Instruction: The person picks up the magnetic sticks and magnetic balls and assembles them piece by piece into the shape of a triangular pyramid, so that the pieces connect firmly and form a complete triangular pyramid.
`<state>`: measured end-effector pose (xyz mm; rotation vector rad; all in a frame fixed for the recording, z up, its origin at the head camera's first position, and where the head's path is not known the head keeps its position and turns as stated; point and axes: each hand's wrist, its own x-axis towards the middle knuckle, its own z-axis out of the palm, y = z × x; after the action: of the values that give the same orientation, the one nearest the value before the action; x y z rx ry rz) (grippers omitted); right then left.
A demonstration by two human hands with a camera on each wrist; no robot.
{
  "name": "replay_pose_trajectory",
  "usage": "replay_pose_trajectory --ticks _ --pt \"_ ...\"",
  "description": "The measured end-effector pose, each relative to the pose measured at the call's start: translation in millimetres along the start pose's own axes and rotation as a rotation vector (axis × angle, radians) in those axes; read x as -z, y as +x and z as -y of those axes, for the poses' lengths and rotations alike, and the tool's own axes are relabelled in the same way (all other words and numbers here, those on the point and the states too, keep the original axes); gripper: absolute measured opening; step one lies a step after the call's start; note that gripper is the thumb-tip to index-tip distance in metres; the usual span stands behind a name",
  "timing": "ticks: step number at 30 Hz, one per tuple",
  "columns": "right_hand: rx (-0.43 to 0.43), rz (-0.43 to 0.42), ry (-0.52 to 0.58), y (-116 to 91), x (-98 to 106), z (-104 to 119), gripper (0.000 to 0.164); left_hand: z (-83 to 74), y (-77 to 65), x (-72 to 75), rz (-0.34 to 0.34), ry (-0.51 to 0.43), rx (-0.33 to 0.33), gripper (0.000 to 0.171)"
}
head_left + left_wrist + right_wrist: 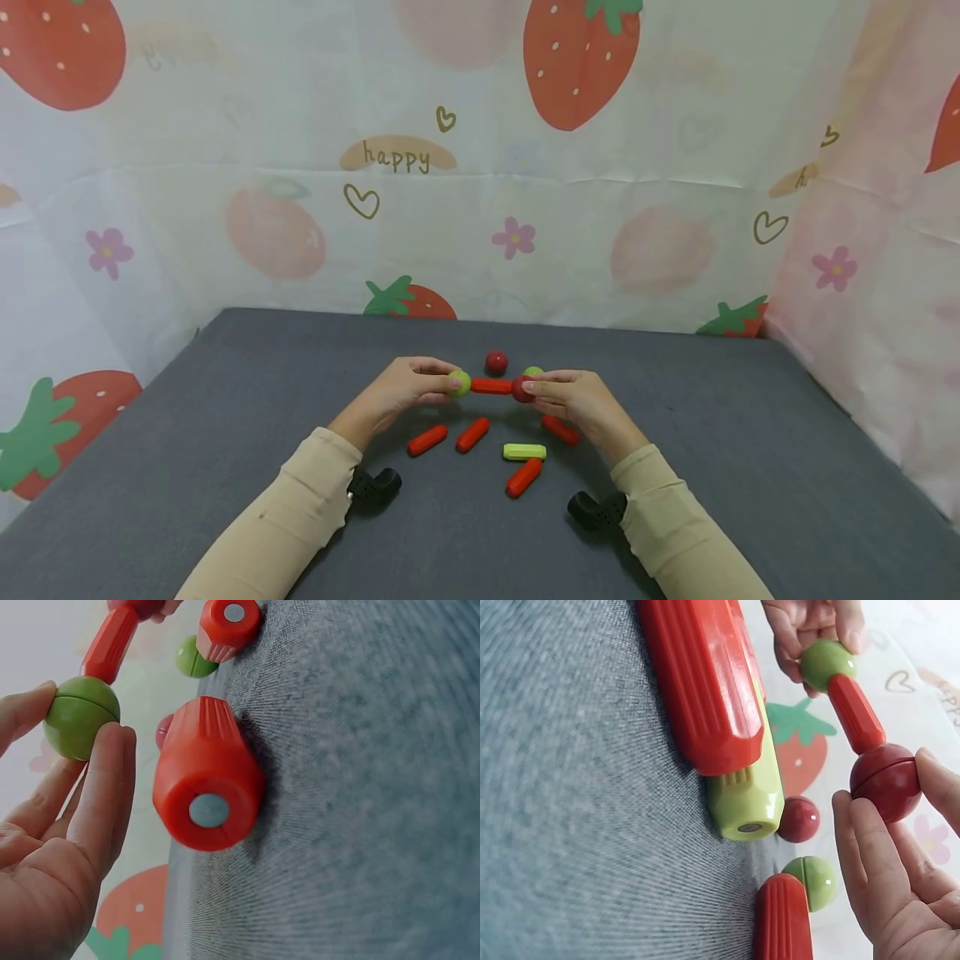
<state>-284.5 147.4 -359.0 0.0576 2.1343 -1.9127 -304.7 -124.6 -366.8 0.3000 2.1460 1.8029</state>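
Between both hands a red magnetic rod (491, 386) is held up off the table, with a green ball (81, 718) at one end and a dark red ball (886, 782) at the other. My left hand (414, 385) pinches the green ball between thumb and fingertips. On the other side, my right hand (573, 398) pinches the dark red ball the same way. In both wrist views the rod's ends meet the balls. Behind the right fingers, another green ball (533, 372) is partly hidden. A second dark red ball (496, 362) lies just beyond the rod.
On the grey table (225, 400), several loose rods lie nearer me: a red rod (427, 440) at left, another red rod (472, 435), a yellow-green rod (524, 452) touching a red rod (523, 478), and a red rod (560, 429) by the right hand. Behind hangs a strawberry-printed cloth (300, 125).
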Motion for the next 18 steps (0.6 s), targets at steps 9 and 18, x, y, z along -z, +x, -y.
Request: replay_pose_trajectory --ticks 9,18 --pt "0.006 0.007 0.015 -1.0 -0.2 1.1 0.043 -0.7 0.5 0.5 -0.002 -0.006 0.007 0.039" --pt "0.010 0.039 0.020 -0.5 0.5 2.6 0.047 -4.8 -1.6 -0.2 -0.014 -0.013 0.000 0.037"
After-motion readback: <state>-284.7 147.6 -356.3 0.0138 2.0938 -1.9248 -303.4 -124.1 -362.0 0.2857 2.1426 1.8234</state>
